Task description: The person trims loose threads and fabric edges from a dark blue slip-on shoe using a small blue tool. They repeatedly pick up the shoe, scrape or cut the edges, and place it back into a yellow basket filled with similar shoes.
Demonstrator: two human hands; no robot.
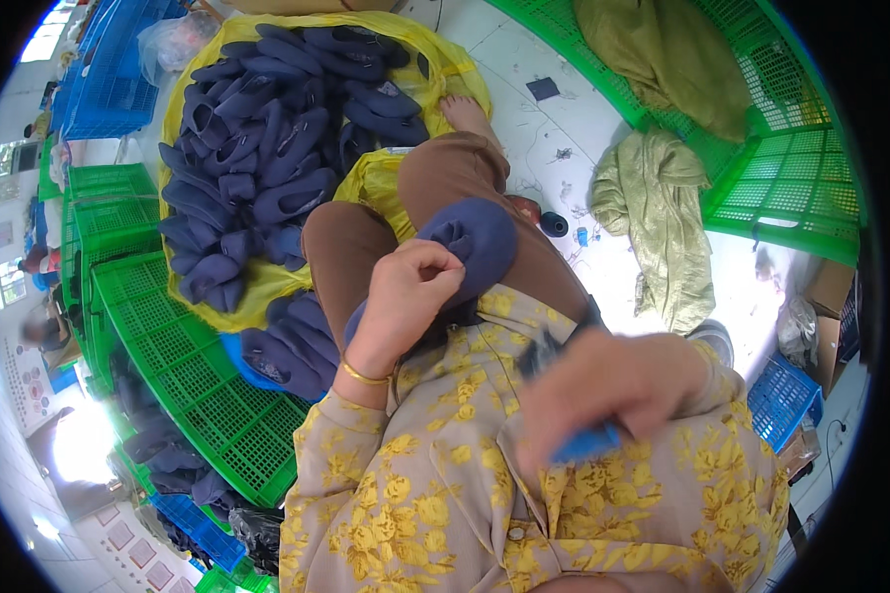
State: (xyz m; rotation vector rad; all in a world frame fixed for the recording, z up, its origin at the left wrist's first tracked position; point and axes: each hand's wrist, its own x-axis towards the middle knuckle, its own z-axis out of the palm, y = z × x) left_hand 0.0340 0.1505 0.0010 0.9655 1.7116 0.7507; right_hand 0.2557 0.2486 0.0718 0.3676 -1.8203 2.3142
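Across my lap lies a dark blue cloth shoe [489, 242], its rounded end over my thigh. My left hand [405, 296] is closed on it, thumb and forefinger pinched together near the opening. Whatever fine bit the fingertips may hold is too small to see. Raised over my chest, my right hand [613, 390] is smeared by motion and curled round a small blue object [588, 442]. A blurred dark piece [538, 356] shows by its fingers; its kind is unclear. Beyond my knees, many similar dark blue shoes [257, 138] are heaped in a yellow plastic bag [460, 69].
Green plastic crates [193, 385] stand along my left, with more shoes [292, 346] beside my leg. At right are another green crate [791, 183], an olive cloth [653, 212] and a blue basket [786, 405]. Dark scraps and a thread spool [554, 224] lie on the pale floor.
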